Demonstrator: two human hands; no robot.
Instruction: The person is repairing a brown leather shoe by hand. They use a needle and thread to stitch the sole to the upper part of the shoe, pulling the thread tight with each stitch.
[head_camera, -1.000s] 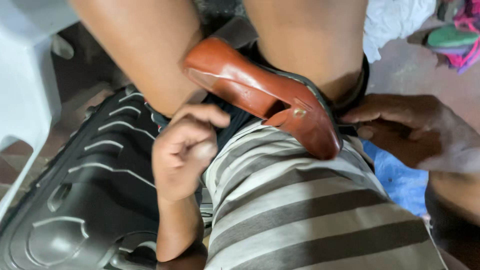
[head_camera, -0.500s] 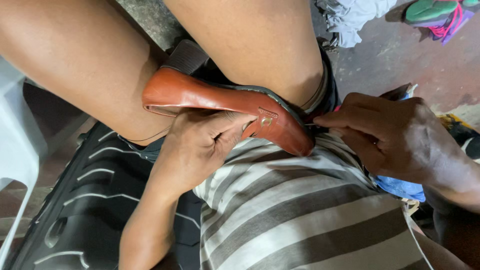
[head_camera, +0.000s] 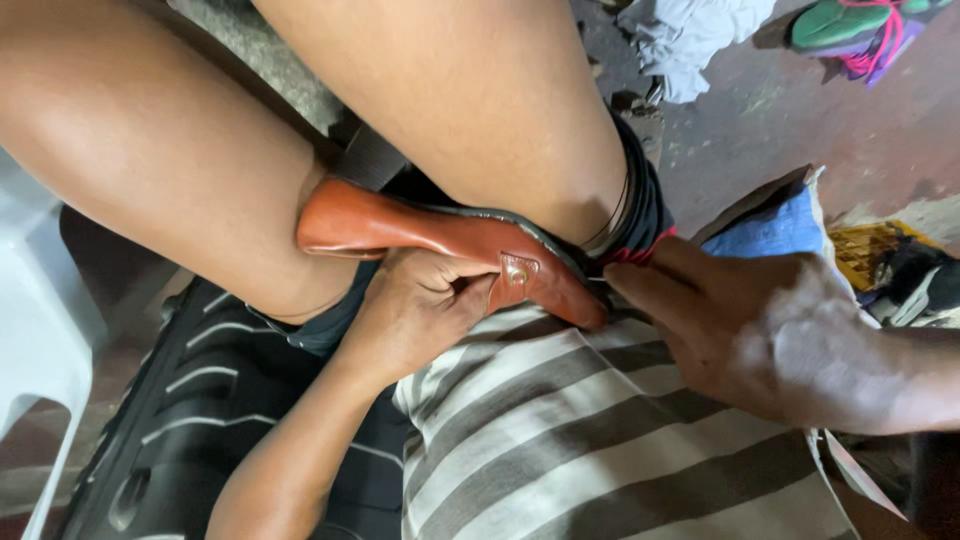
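A brown leather shoe (head_camera: 440, 240) is wedged between my two bare thighs, toe pointing left and its strap with a small metal stud to the right. My left hand (head_camera: 420, 310) comes up from below and grips the shoe's underside, fingers curled against the leather near the stud. My right hand (head_camera: 760, 335) reaches in from the right, fingertips pressed at the shoe's back end beside the dark shorts hem (head_camera: 640, 205). Whether it pinches anything there is hidden. A grey-and-white striped cloth (head_camera: 600, 440) covers my lap under both hands.
A black ribbed plastic mat (head_camera: 210, 400) lies at lower left beside a white plastic chair leg (head_camera: 40, 370). On the concrete floor at upper right lie a grey rag (head_camera: 690, 40) and a green sandal (head_camera: 850, 25). A blue cloth (head_camera: 770, 230) sits at right.
My left hand rose from a loose fist below the shoe to grip its underside. The shoe has tilted flatter and sunk deeper between my thighs. My right hand stays at its back end.
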